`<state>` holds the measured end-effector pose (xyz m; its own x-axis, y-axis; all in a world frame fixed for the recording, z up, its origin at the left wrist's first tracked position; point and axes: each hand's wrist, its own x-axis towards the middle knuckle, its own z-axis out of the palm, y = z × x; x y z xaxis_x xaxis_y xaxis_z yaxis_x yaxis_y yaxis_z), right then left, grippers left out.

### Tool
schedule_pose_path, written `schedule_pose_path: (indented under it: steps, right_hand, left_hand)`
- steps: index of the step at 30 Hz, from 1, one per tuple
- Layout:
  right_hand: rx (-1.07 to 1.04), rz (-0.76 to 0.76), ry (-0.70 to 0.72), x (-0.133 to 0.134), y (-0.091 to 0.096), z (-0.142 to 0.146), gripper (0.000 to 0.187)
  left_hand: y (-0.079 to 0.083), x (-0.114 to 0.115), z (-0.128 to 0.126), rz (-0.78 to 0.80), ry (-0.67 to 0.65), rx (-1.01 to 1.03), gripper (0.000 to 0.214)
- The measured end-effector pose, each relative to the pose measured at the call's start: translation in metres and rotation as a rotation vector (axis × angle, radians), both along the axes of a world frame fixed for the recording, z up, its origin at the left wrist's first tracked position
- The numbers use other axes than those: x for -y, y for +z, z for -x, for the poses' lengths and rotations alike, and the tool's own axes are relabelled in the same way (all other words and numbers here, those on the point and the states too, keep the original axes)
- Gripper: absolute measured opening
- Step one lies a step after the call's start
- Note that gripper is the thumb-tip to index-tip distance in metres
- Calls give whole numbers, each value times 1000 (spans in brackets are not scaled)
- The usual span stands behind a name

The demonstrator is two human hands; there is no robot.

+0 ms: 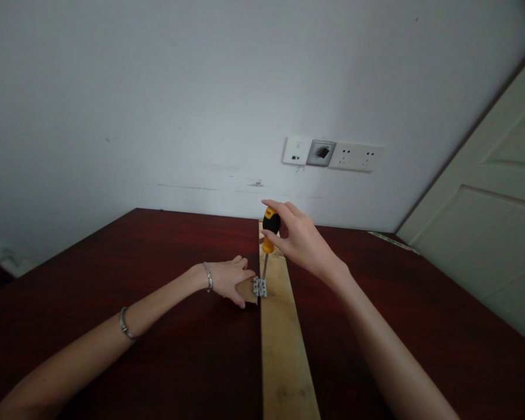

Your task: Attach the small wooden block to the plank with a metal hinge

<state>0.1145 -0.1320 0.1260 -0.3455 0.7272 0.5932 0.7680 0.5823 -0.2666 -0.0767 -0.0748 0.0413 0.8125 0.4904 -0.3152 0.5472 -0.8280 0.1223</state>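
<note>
My right hand (pixel 295 233) is closed around the yellow and black handle of a screwdriver (pixel 270 224). The screwdriver stands nearly upright, its tip down at a metal hinge (pixel 263 287). One leaf of the hinge lies on a long wooden plank (pixel 284 344); the other lies on a small wooden block (pixel 247 290) beside the plank's left edge. My left hand (pixel 230 280) grips the small block, thumb at the near side and fingers at the far side. Any screw under the screwdriver tip is too small to make out.
The dark red table (pixel 179 350) extends on both sides of the plank and meets a white wall (pixel 157 116). Wall sockets (pixel 354 156) sit above its back edge. A pale door (pixel 499 233) stands at the right, near a thin strip (pixel 394 242) on the table.
</note>
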Motion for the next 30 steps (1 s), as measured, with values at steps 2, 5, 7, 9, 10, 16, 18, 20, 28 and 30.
schedule_pose_path:
  steps: [2,5,7,9,10,16,18,20,28,30]
  right_hand:
    - [15,-5,3,1,0,1,52]
    - [37,-13,-36,2,1,1,46]
    - [27,-11,-46,1,0,1,42]
    - [3,-8,-27,0,0,0,42]
    - [-7,-9,-11,0,0,0,44]
    - [-30,-12,10,-1,-1,0,46]
    - [-39,-11,14,-1,-1,0,45]
    - [-37,-8,18,-1,0,0,48]
    - [-27,17,-22,-3,0,-4,47]
    - [-30,15,-11,-3,0,-5,47]
  left_hand:
    - [0,0,0,-6,2,-2,77]
    - [0,0,0,-16,2,-13,76]
    - [0,0,-1,-13,1,-16,76]
    - [0,0,-1,-8,0,-11,76]
    - [0,0,-1,-8,0,-10,77]
    - [1,1,0,-15,-6,-17,77]
    - [1,1,0,-13,-5,-9,77]
    - [0,0,0,-10,-4,0,78]
    - [-2,-1,1,-2,0,-3,78]
    - [-2,-1,0,4,2,-9,77]
